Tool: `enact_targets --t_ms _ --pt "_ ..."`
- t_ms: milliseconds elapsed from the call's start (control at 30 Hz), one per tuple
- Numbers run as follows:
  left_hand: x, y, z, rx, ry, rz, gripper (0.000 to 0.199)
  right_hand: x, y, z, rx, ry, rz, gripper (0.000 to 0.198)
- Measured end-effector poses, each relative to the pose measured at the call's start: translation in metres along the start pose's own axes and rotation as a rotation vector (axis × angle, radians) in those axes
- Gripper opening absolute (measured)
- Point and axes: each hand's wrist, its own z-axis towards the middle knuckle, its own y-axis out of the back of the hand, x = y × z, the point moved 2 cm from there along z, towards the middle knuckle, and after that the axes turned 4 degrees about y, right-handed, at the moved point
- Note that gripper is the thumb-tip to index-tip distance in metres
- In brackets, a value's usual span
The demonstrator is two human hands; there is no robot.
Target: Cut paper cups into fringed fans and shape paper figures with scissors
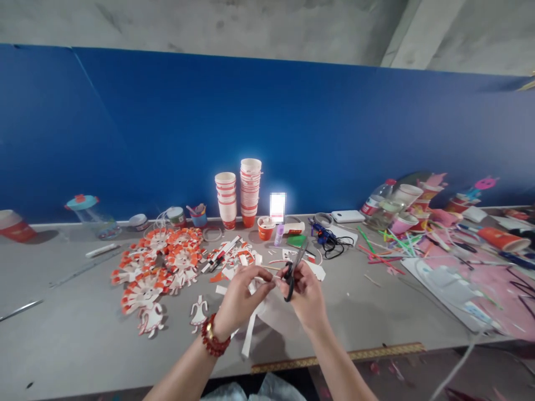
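My right hand [308, 295] grips a pair of scissors [288, 278] by the black handles, with the metal blades pointing up and away from me. Close beside it, my left hand [246, 289] pinches a small white paper piece [276, 277] between thumb and fingertips; its exact shape is too small to tell. The fingertips of both hands almost meet there. White paper strips [249, 335] lie on the table below my left hand. Left of my wrist is a cut-out paper doll in a dress [199, 313].
Orange-and-white paper cut-outs [163, 259] are heaped on the left. Two paper cup stacks [249, 192] stand by the blue partition [167, 128]. A glue gun [321, 233] with a black cord lies behind my right hand. A yellow ruler [343, 357] runs along the front edge.
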Motion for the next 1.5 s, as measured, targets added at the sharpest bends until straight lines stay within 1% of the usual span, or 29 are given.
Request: enact_targets --t_ms 67,133,167,233,300,400,467,600,733,900,1000,1200,1367,1500 --pt "0.001 -0.001 -0.001 -0.007 0.043 -0.027 0.011 0.005 -0.001 -0.002 0.015 0.003 -0.021 0.028" --pt "0.002 -0.001 -0.002 -0.012 0.057 -0.069 0.01 0.009 0.003 -0.003 0.05 -0.001 -0.087 0.029" --pt "0.002 0.0 -0.003 -0.009 0.057 -0.105 0.009 0.01 0.006 -0.005 0.082 -0.015 -0.124 0.029" --pt "0.002 0.003 -0.005 -0.005 0.061 -0.199 0.006 0.008 0.015 -0.009 0.215 -0.094 -0.172 0.033" --pt "0.003 0.005 -0.006 -0.004 0.07 -0.274 0.006 0.004 0.025 -0.018 0.375 -0.207 -0.112 0.039" --pt "0.002 0.006 -0.006 -0.019 0.078 -0.314 0.009 -0.001 0.036 -0.033 0.497 -0.308 0.007 0.049" --pt "0.002 0.005 -0.006 -0.018 0.082 -0.324 0.01 -0.002 0.039 -0.043 0.536 -0.348 0.029 0.052" --pt "0.0 0.002 -0.005 -0.001 0.107 -0.363 0.013 0.001 0.035 -0.051 0.55 -0.389 0.029 0.055" --pt "0.0 0.002 -0.005 -0.006 0.133 -0.364 0.015 0.003 0.031 -0.051 0.555 -0.385 0.056 0.057" --pt "-0.003 0.005 -0.005 0.074 0.124 -0.367 0.016 0.0 0.032 -0.052 0.587 -0.384 0.106 0.056" --pt "-0.005 0.005 -0.005 0.125 0.132 -0.374 0.015 0.0 0.033 -0.052 0.565 -0.391 0.103 0.056" --pt "-0.009 0.006 -0.005 0.203 0.163 -0.417 0.014 0.006 0.033 -0.049 0.55 -0.476 0.058 0.065" --pt "-0.01 0.008 -0.004 0.214 0.177 -0.426 0.016 0.003 0.033 -0.049 0.53 -0.5 0.056 0.068" --pt "-0.008 0.008 -0.005 0.231 0.233 -0.429 0.019 -0.003 0.033 -0.052 0.518 -0.493 0.057 0.066"
